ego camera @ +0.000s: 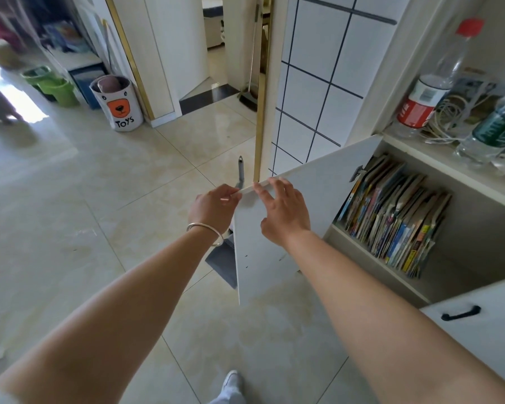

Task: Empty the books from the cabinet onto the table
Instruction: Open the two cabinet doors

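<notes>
Books (391,217): thin, many-coloured spines, packed leaning in lower compartment of cabinet (475,228), at 3 o'clock from the hands. All on the shelf, none held.
Cabinet door (301,205): white, swung open, inner face w/ hinge toward viewer, top corner at centre.
Left hand (213,207): grip closed on door's top edge, fingers curled over it, silver bangle (205,230) at wrist.
Right hand (283,211): fingers spread, straight, fingertips on the same top edge, palm against inner face; not gripping.
Second door w/ black handle (461,313): shut, at 4 o'clock.
Upper shelf, 2 o'clock: clear bottle w/ red cap (432,83), green-label bottle (496,126), tangle of white cable (449,112) btwn them.
Dustpan (223,258): grey, behind door, on floor.
Toy bin (118,103): white, bear face, "TOYS", at 10 o'clock by wall.
Green buckets (53,83): further left.
</notes>
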